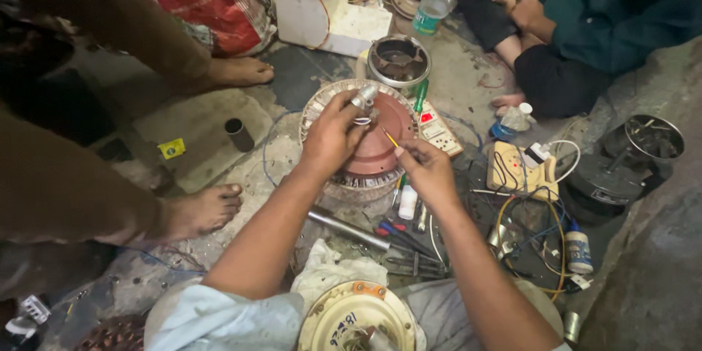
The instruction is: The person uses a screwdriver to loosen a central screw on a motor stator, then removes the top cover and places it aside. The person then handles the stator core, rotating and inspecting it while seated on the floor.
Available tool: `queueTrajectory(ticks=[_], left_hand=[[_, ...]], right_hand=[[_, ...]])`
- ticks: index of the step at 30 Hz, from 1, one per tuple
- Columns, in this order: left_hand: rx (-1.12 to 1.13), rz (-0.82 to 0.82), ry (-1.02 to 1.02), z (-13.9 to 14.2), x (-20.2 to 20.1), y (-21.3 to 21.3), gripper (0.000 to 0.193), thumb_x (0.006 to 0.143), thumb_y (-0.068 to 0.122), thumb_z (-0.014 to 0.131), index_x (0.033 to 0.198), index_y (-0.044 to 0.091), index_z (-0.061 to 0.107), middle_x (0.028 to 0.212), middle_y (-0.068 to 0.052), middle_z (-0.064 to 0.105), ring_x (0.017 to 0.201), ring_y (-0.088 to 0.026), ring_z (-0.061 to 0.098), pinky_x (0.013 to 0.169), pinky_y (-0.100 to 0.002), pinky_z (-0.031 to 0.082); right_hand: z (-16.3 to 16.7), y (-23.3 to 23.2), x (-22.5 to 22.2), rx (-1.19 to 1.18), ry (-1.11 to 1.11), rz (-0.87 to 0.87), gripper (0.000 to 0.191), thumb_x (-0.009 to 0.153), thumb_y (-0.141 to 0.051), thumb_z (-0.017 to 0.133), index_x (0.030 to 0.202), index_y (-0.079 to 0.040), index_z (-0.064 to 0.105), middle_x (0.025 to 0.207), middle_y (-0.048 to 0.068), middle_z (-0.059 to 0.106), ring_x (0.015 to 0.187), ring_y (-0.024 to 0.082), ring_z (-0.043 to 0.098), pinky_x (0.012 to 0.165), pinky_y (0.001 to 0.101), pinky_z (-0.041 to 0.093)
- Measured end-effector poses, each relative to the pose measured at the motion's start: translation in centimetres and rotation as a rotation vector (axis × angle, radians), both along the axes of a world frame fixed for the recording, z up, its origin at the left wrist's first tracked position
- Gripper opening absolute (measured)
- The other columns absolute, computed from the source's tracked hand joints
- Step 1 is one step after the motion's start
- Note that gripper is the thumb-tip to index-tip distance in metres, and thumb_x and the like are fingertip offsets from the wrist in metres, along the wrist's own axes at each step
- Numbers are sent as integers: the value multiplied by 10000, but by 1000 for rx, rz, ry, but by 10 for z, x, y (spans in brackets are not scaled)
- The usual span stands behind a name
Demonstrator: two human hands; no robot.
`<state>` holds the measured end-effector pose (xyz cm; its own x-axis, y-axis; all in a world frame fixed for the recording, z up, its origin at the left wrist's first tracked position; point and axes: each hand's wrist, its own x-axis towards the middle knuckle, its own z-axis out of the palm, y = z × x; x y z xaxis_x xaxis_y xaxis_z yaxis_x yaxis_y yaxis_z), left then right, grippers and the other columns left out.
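Rough concrete floor [219, 113], littered with tools; red motor [373, 148] at its centre; left hand [333, 135] pinches the motor's shaft [364, 96]; right hand [425, 168] grips a thin yellow stick [390, 137] just beside.

The round motor body [376, 148] looks like metal with a matt reddish-brown painted top and a ring of bare, dull metal laminations around its rim; the shaft [365, 96] under the left hand [330, 139] is bright, smooth metal; the thin stick [390, 137] at the right hand [428, 170] looks yellow, material unclear; the pipe [347, 228] on the floor is glossy steel; the rag [329, 270] is crumpled whitish cloth; the floor [212, 128] is rough, stained concrete; the bottle [436, 0] is clear glossy plastic; the cream cover [355, 314] looks like painted metal.
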<state>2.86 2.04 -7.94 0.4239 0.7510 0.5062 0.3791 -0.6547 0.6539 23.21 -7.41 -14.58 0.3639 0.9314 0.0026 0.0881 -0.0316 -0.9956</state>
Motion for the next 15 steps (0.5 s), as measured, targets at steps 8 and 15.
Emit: queueTrajectory(ticks=[8,15], left_hand=[[-17,-53,-117,7,-1,-2,263,863,97,750,1121,55,720,1390,-120,603,1181,-330,672,967,-394,550],[-88,-32,-110,1,0,2,191,853,121,759,1030,58,727,1404,-118,608,1135,-313,700,935,-383,569]], right_hand=[[-4,11,-4,63,17,-3,226,936,-112,719,1130,3,728,914,20,730,788,69,640,674,217,499],[-6,13,-4,130,-38,11,206,920,-92,725,1101,5,739,938,10,745,822,63,666,735,214,535]])
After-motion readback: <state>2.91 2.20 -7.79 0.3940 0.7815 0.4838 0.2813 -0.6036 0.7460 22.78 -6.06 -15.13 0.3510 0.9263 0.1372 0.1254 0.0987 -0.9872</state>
